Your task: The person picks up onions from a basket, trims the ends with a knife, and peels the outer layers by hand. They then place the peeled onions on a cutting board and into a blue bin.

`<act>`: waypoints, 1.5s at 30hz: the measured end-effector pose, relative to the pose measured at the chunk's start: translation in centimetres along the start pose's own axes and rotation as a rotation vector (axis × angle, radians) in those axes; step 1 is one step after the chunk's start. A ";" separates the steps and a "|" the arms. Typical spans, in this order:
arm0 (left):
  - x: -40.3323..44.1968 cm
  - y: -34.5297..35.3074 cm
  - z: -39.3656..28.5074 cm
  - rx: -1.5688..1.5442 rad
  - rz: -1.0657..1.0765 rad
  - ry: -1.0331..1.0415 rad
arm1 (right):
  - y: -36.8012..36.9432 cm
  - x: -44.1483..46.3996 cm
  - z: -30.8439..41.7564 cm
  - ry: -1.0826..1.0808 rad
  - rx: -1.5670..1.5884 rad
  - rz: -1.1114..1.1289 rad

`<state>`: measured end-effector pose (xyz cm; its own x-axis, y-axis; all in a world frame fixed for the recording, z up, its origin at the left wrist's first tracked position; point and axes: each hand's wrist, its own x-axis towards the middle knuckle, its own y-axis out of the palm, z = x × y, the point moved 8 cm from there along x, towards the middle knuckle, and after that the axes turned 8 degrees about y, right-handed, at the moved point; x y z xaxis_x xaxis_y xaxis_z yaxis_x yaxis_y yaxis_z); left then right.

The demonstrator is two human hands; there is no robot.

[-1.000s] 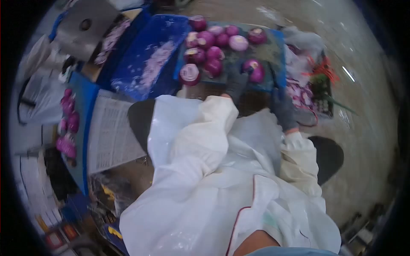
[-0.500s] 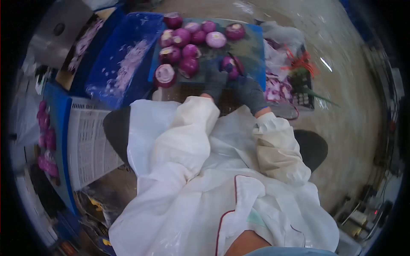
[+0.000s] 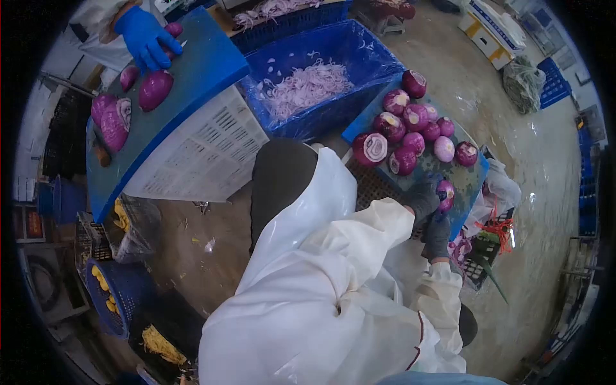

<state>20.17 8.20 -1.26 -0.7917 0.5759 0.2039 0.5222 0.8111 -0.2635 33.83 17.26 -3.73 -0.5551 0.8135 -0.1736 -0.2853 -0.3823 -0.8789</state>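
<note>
Head cam, L hand [image 3: 425,194] grip curled part-way rnd red onion [image 3: 446,196], R hand [image 3: 437,235] nearby, can't tell grip.

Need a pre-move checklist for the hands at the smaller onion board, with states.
1. Left hand at red onion: ok, touching it.
2. Left grip secure: cannot tell, fingers partly hidden.
3. Right hand contents: cannot tell, hidden.
4. Both hands gloved: ok.
5. Cutting board free of other onions: not ok, a cluster sits on it.
6. Co-worker's blue-gloved hand away from this board: ok, at another board.
</note>
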 end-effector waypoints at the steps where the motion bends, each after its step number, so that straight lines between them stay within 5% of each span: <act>1: -0.1 0.2 0.3 0.000 0.027 -0.044 | 0.6 0.3 0.0 -0.034 -0.046 0.018; 4: 0.2 0.3 0.5 0.031 0.049 -0.115 | 0.0 -0.8 0.7 -0.138 0.097 -0.104; 10: 0.7 1.7 1.9 0.056 -0.059 -0.061 | -0.1 -10.8 0.4 0.263 0.349 0.175; 20: 0.4 -0.7 -1.1 0.055 -0.044 0.092 | -3.6 -14.9 -3.0 0.229 0.746 0.336; 23: 3.0 -3.3 -7.8 0.301 0.519 0.310 | -4.8 -12.9 -3.6 0.181 0.913 0.373; 25: 5.0 -6.0 -12.3 0.436 0.697 0.601 | -7.1 -9.8 -3.7 0.147 0.911 0.249; 28: 9.8 -14.4 -15.1 0.532 0.757 0.558 | -9.3 -3.6 -3.4 -0.042 0.839 0.087; 29: 12.3 -17.4 -13.8 0.524 0.726 0.526 | -9.7 -2.5 -1.9 0.005 0.869 0.179; 30: 14.5 -20.7 -12.0 0.362 0.688 0.667 | -9.9 -0.5 -2.1 -0.065 0.691 0.045; 31: 17.6 -24.8 -7.9 0.295 0.583 0.316 | -9.9 1.5 -2.3 -0.134 0.509 -0.084; 32: 20.2 -29.0 -1.4 0.222 0.499 -0.044 | -8.1 3.1 -3.7 0.140 0.797 0.005; 34: 22.4 -38.6 8.3 0.073 0.140 -0.113 | -6.3 5.2 -5.1 0.135 0.737 -0.056; 36: 22.7 -44.6 18.6 1.348 0.247 0.403 | -5.3 5.5 -5.1 0.205 0.723 -0.058; 37: 22.0 -46.5 24.5 1.403 0.328 0.377 | -4.7 5.4 -6.3 0.209 0.832 -0.111; 41: 18.7 -52.9 41.4 1.108 0.303 -0.450 | -5.3 5.1 -7.2 0.124 0.598 -0.141; 44: 16.8 -52.5 45.3 1.028 0.155 -0.565 | -5.6 4.9 -7.6 0.185 0.522 -0.128; 45: 16.4 -51.1 46.3 1.041 0.269 -0.617 | -5.8 4.7 -7.7 0.220 0.513 -0.160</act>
<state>-34.18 -28.47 -28.06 -0.8623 0.3389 -0.3763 0.4144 0.0452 -0.9090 38.94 26.69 -2.87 -0.3145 0.9295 -0.1926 -0.7251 -0.3662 -0.5832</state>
